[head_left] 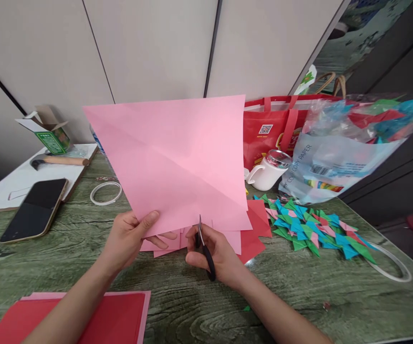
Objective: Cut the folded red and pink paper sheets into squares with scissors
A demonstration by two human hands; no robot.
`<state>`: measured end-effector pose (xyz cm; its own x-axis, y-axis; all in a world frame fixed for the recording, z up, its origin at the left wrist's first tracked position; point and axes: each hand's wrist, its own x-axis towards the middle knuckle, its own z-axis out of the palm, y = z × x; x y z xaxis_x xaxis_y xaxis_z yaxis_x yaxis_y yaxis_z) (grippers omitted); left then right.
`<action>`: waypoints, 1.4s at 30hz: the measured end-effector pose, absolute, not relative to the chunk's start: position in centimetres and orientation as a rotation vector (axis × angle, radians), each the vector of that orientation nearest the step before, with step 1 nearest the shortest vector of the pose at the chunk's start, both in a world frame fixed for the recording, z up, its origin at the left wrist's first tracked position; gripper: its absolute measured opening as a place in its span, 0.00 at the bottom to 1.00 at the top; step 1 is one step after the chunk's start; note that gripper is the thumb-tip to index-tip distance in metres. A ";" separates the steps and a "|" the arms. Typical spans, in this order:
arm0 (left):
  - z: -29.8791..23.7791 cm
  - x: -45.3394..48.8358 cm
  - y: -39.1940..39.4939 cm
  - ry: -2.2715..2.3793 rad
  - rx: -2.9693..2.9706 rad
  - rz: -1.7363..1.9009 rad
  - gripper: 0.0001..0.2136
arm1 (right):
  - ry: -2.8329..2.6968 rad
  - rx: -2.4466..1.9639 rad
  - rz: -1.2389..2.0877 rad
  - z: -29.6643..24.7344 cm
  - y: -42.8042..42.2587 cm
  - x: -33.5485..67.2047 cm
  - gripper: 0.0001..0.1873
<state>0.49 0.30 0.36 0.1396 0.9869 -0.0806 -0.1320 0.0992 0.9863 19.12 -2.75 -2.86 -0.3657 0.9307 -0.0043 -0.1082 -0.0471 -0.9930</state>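
Pink paper, one large sheet (185,157), is held up over the table (177,306) and serves here as the reference for all positions. The left hand (127,236) pinches its lower left edge between thumb and fingers; the right hand (218,251) grasps scissors (209,263) by the handles at its lower edge, and whether the blades bite the paper cannot be told. Containers: right of the sheet stands a red bag (254,148), contents not visible; farther right, a clear plastic bag (338,165) holds coloured paper pieces (374,117); between sheet and plastic bag sits a white mug (263,177) with its lid on, interior unseen. Left of the sheet, a green box (54,140) has its flaps up, contents hidden. Other items: right of the sheet, a pile of folded paper pieces (310,227), with a white ring (401,270) beyond; left of it, another white ring (106,193), a phone (34,210) and a wooden-handled tool (65,161). Pink pieces (170,246) and red paper (259,217) lie beneath its lower edge. Obstructions: the sheet covers part of the red bag; the left forearm crosses a red paper stack (120,315) below and left of the sheet.
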 end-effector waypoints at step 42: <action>0.1 -0.2 0.4 1.014 1.169 1.055 0.09 | -1.381 -0.920 1.566 -3.1 -2.7 19.1 0.20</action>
<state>-0.16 0.38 0.09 0.2086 0.9761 -0.0606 -0.0991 0.0827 0.9916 19.10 -2.75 -3.07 -0.3838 0.9234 0.0011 -0.1168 -0.0474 -0.9920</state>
